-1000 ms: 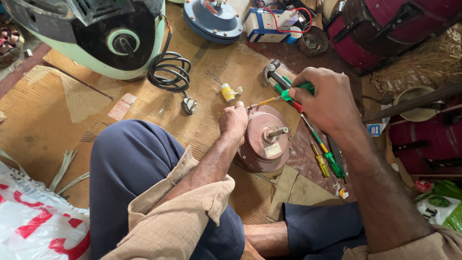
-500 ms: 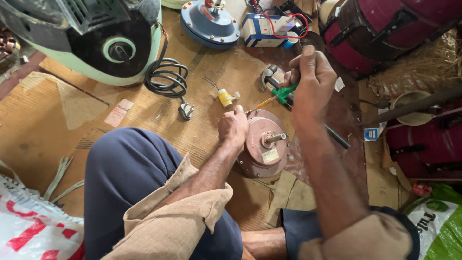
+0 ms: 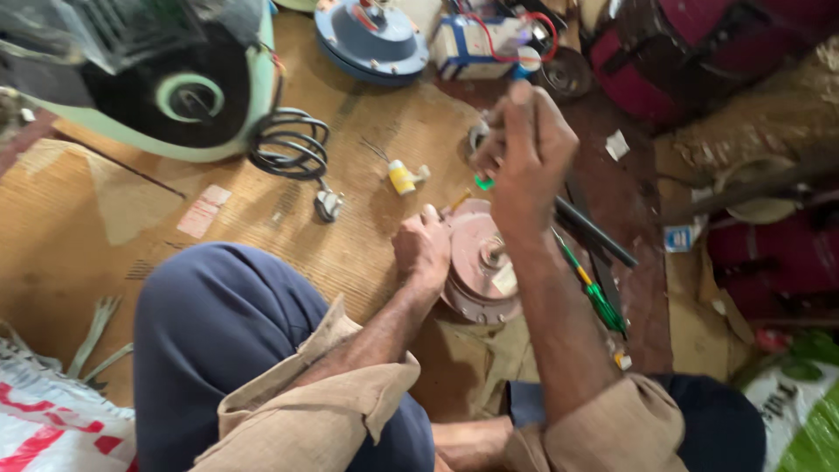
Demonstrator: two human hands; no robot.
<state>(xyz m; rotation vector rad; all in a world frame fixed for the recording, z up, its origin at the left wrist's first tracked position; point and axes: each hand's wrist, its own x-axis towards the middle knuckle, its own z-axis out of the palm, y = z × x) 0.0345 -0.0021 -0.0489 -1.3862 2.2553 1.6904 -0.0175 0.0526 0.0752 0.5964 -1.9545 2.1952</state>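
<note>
Head view: left hand (image 3: 422, 247) on motor housing (image 3: 476, 267), coiled cord (image 3: 291, 142) beyond.

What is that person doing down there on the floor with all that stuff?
A person sits on a mat with a round pinkish motor in front of them. The left hand rests on the motor's edge and steadies it. The right hand is raised above it, gripping a tool with a green tip. Beside the motor lie a green screwdriver and a black rod. A pale green fan and a coiled black cord sit further off.
</note>
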